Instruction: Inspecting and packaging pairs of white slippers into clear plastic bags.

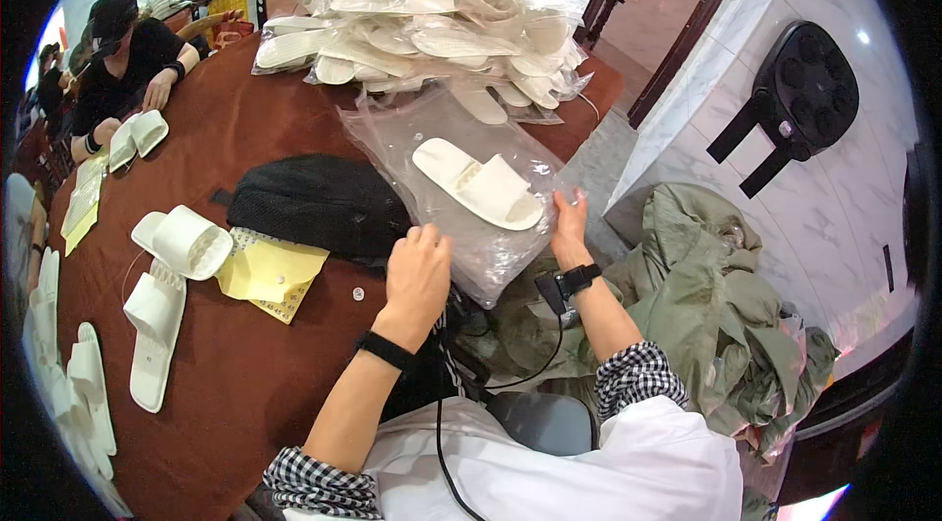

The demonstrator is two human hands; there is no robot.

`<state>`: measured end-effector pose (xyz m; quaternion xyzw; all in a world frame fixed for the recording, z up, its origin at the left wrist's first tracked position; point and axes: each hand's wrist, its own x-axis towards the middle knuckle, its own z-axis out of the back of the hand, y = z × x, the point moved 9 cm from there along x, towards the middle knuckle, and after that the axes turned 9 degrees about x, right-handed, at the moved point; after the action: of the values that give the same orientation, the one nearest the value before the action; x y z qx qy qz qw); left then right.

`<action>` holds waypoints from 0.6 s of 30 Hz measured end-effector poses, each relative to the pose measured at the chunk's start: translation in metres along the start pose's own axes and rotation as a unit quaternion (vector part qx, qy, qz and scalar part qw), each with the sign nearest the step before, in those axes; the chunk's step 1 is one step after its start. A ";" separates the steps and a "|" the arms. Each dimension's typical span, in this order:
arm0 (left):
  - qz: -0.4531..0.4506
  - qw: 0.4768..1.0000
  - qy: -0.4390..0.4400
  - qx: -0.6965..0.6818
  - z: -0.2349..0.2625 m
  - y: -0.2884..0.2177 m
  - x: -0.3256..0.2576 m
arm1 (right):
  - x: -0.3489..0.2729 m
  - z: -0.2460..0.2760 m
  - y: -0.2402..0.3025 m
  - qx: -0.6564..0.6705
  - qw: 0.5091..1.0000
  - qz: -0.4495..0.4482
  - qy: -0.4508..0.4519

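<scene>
"Brown cloth (265, 374) covers the table, and a heap of bagged white slides (432, 21) fills its far end. Where's the slide being handled?"

"That white slide sandal (481, 180) lies inside a clear plastic bag (461, 241), ahead of both hands and between them, nearer the right one. Its toe end points toward the right hand (569, 227); its heel end points up and left, away from the person."

"What are the hands doing?"

"The right pinches the bag's right edge between thumb and fingers, just beside the toe. The left hand (419, 271) has its fingers curled at the bag's lower left edge, apart from the slide. Its fingertips are hidden, so I can't tell whether it's pinching the film."

"And left of that?"

"A black mesh bag (314, 202) sits just beyond the left hand, with yellow sticker sheets (265, 271) partly under it. Further left are two loose white slides (162, 310), touching each other."
</scene>
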<state>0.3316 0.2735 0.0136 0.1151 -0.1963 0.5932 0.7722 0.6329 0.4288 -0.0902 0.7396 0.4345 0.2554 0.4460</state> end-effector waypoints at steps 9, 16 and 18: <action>-0.034 0.993 -0.039 0.102 -0.039 -0.030 0.029 | 0.083 -0.009 0.008 -0.059 0.993 0.090 -0.040; -0.009 0.979 0.082 0.189 -0.053 -0.027 0.029 | 0.095 -0.010 0.006 -0.180 0.982 0.055 0.028; -0.011 0.979 0.074 0.192 -0.058 -0.031 0.028 | 0.085 -0.014 0.030 -0.177 0.978 0.114 0.005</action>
<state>0.3769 0.3136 -0.0240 0.2189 -0.0197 0.6182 0.7547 0.6769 0.5025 -0.0583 0.6925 0.2978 0.3811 0.5354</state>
